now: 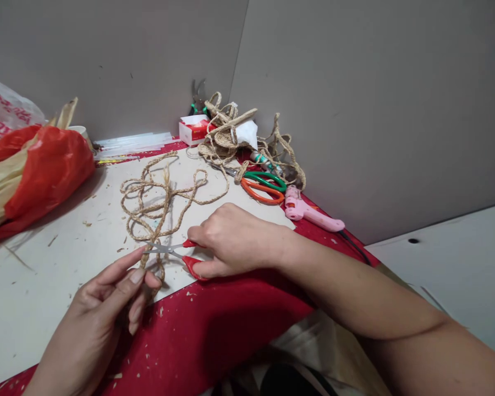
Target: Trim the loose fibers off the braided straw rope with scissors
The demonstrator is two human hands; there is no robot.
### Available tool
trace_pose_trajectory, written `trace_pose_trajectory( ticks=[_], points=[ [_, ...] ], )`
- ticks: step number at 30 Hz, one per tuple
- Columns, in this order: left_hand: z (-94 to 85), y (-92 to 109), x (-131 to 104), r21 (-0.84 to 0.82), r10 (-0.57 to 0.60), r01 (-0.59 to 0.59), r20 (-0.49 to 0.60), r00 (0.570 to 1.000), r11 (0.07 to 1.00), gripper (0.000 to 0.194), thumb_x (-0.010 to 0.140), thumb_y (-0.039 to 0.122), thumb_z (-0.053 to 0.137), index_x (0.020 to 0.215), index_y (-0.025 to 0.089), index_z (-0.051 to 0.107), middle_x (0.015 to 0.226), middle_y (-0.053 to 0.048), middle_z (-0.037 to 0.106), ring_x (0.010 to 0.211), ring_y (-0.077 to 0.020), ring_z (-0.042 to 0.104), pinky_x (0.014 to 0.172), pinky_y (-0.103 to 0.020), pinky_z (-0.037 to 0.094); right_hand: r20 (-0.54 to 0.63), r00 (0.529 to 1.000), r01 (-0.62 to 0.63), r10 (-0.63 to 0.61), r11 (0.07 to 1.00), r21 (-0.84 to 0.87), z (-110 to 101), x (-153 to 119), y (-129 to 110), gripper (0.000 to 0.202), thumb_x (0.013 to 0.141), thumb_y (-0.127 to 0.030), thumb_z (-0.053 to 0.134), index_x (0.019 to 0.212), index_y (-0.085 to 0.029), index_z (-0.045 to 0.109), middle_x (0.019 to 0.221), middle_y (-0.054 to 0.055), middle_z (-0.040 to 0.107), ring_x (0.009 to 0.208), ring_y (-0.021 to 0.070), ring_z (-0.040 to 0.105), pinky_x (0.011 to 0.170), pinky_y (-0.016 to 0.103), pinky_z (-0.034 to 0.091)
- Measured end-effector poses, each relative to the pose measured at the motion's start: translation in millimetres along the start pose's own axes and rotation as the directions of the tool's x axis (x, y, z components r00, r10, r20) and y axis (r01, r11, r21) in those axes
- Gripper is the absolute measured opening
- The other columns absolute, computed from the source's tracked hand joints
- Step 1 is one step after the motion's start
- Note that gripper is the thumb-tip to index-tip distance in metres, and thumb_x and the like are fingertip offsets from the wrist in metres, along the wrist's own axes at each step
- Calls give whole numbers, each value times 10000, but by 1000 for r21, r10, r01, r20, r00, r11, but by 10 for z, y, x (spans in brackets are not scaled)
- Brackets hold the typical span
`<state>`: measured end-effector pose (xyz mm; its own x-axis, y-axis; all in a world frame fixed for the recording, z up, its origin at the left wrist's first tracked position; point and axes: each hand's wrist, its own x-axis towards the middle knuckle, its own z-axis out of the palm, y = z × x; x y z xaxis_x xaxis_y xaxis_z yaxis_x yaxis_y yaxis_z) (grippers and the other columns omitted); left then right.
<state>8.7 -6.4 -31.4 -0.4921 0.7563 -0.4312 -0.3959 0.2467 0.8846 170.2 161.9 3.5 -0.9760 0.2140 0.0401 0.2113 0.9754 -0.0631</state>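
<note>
My left hand (103,308) pinches a braided straw cord (163,212) between thumb and fingers at the board's front edge. Loops of the cord spread over the white board beyond the hand. My right hand (231,242) has its fingers in the red handles of small scissors (165,249). The blades point left, slightly parted, and lie at the cord just above my left fingertips. Whether they touch the cord is too small to tell.
Behind the cord stand a red and white box (193,131), pliers (198,99) and more braided cord (223,137). Scissors with green and orange handles (264,187) and a pink glue gun (311,212) lie right. A red bag (53,165) of straw and clear sticks (136,143) are left.
</note>
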Motion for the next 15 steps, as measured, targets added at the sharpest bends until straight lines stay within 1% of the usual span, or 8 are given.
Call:
trace_pose_trajectory(
  ticks=[5,8,12,15],
  points=[
    [7,18,16,-15,-35,35,10,999,999,512,594,307,816,1093,264,708,695,-25,647,430,-92,378,404,-259,379,53,999,6,-5,1000,-2,4,14,-19,356,792,-504,534,766,-169,652,616,63,661,518,153,533,512,286,188],
    [9,19,20,-34,-50,50,11,999,998,510,591,286,814,1089,260,708,686,-25,637,435,-94,382,396,-254,367,55,998,15,-15,1000,6,12,24,-20,344,791,-491,540,766,-166,651,615,59,659,507,143,522,506,286,185],
    [26,54,6,-75,-73,76,40,997,994,495,618,250,803,1101,239,696,713,-39,641,445,-88,379,394,-234,357,68,998,15,-16,1000,6,15,32,-12,309,797,-455,547,770,-165,650,628,57,664,508,134,516,506,281,182],
    [55,102,-30,-92,-93,99,73,993,991,439,678,201,769,1108,214,679,732,-44,637,464,-78,378,405,-208,350,68,997,32,-33,999,9,5,29,-5,270,797,-411,558,766,-159,649,645,63,674,515,129,518,515,276,177]
  ],
)
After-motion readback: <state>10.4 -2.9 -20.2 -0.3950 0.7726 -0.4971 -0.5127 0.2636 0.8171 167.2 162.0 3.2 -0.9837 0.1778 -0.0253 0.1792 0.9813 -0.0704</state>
